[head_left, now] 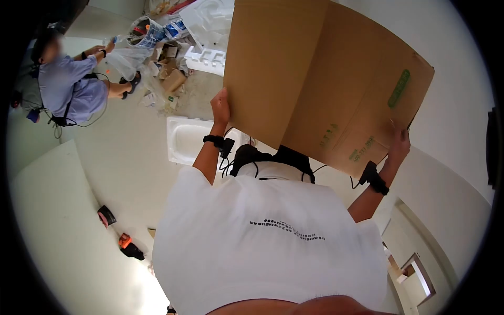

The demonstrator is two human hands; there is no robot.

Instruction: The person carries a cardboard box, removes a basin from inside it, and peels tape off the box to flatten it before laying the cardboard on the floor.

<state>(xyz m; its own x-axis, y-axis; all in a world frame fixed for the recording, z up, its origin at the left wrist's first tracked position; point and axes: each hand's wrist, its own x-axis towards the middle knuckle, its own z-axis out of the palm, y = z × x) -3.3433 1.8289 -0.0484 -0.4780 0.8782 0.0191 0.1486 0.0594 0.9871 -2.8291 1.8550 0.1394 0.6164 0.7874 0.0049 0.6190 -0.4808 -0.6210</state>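
A large brown cardboard sheet (pixel 346 79), like a flattened box with a fold down it, is held up in front of me. Green print marks its right-hand panel. My left hand (pixel 221 107) is closed on the sheet's left edge. Lower on the opposite side, my right hand (pixel 400 146) grips the right edge, with some fingers hidden by the cardboard. Each wrist carries a black strapped device with a cable. Below the sheet, beside my legs, a white foam box (pixel 172 140) rests on the floor.
A person (pixel 73 86) at the upper left holds a clear plastic bag (pixel 123 62). Beyond them lie small boxes (pixel 173 80), a filled waste bag (pixel 146 32) and white foam pieces (pixel 205 59). Orange and black items (pixel 128 245) lie along the left wall.
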